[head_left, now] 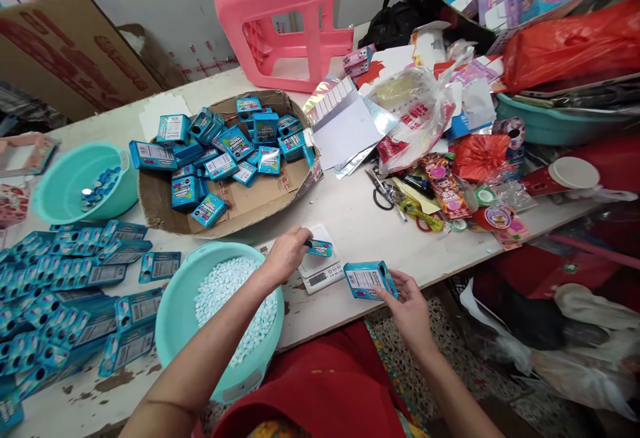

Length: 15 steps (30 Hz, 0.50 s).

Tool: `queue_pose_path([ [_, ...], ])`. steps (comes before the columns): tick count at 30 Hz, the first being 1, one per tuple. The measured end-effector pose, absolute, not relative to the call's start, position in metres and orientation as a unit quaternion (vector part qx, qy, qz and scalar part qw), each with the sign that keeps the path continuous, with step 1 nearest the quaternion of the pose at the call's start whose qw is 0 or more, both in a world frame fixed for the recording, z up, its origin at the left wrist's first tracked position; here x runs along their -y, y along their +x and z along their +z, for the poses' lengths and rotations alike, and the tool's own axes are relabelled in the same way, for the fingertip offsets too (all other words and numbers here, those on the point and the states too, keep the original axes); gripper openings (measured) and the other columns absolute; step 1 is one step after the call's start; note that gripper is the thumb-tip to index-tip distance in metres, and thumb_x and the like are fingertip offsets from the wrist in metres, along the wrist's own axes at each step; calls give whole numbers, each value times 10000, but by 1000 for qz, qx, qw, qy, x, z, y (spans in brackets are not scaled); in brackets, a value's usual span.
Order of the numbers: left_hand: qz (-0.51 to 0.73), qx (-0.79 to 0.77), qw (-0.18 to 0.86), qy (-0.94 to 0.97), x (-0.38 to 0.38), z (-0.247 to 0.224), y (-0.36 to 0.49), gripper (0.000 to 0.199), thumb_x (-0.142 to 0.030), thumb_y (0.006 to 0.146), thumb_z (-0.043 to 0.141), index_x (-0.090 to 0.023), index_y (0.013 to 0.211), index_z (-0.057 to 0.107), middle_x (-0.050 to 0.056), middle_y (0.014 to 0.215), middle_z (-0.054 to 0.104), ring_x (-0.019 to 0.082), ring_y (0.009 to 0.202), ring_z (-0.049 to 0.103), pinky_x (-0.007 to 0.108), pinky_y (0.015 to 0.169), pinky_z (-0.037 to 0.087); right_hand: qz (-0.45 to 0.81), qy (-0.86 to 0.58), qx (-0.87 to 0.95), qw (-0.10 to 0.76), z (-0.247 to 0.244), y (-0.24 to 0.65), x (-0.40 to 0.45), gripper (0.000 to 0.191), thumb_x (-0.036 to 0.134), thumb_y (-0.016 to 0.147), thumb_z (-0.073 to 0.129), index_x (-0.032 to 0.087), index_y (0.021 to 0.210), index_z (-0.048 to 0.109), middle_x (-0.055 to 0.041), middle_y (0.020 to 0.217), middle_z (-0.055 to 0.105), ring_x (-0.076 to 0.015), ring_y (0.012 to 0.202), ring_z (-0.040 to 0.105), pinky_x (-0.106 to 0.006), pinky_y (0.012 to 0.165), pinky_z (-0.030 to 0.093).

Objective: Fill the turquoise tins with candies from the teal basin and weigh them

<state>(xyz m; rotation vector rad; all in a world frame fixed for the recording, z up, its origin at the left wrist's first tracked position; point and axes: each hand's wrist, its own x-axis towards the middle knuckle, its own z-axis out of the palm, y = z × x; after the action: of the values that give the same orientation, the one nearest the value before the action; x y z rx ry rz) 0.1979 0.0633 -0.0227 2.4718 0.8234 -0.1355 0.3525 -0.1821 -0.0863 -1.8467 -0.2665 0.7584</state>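
Note:
My left hand [287, 255] is closed on a small blue labelled container [320, 248] with a dark end, held over the white digital scale [323, 277]. Whether it touches the scale's plate I cannot tell. In my right hand [411, 305] is a blue candy box [367, 279] with printed panels, gripped at its right end near the table's front edge. Below my left forearm stands a teal basin [170, 321] holding many small pale-blue candies [235, 301]. Part of the basin is hidden by the arm.
A cut-down cardboard box [250, 208] holds several blue boxes. More blue boxes [75, 278] stand in rows at left, near another teal basin [55, 185] with small blue pieces. A pink stool [313, 45] lies behind. Scissors [383, 191], bags and wrappers clutter the right.

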Motion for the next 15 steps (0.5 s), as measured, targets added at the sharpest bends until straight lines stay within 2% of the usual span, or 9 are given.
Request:
queue_pose_path([
  [3,-61,-285,193,937,-54,-30,197,106,-243,828,534,-189,845,624,85,951,545,224,901,508,313,705,409,306,-784,120,527,-81,347,177,555,435,605,772,194,1059,564,-76,1024,640,-231,936,604,-387,831,501],
  [6,-29,-320,165,932,-47,-34,183,146,-273,849,522,-188,782,620,87,952,530,223,911,491,311,680,410,310,-788,138,514,-69,340,168,550,431,604,772,189,1062,585,-63,984,655,-214,866,614,-375,807,503],
  [9,111,-422,190,880,-45,-21,141,136,-321,844,545,-206,822,615,62,962,505,185,874,496,285,673,419,326,-772,133,530,-55,339,158,548,413,593,784,197,1066,613,-44,915,670,-210,799,621,-395,786,508],
  [11,221,-487,196,822,-41,-2,97,139,-336,837,557,-208,816,604,50,929,487,161,827,503,278,687,432,332,-734,85,587,-50,346,151,520,413,614,769,226,1077,620,-32,902,675,-211,786,630,-411,763,520],
  [13,299,-552,171,760,-31,19,45,155,-354,828,565,-210,776,586,41,875,471,157,793,507,280,692,443,349,-670,30,655,-55,354,139,445,421,656,736,292,1067,624,-13,981,670,-208,864,632,-419,793,521],
  [15,328,-612,124,709,-15,37,-11,180,-376,817,571,-215,737,565,32,836,461,159,768,510,280,673,447,384,-647,5,658,-66,353,124,351,427,667,728,310,989,655,-12,1077,659,-229,1003,606,-444,850,506],
])
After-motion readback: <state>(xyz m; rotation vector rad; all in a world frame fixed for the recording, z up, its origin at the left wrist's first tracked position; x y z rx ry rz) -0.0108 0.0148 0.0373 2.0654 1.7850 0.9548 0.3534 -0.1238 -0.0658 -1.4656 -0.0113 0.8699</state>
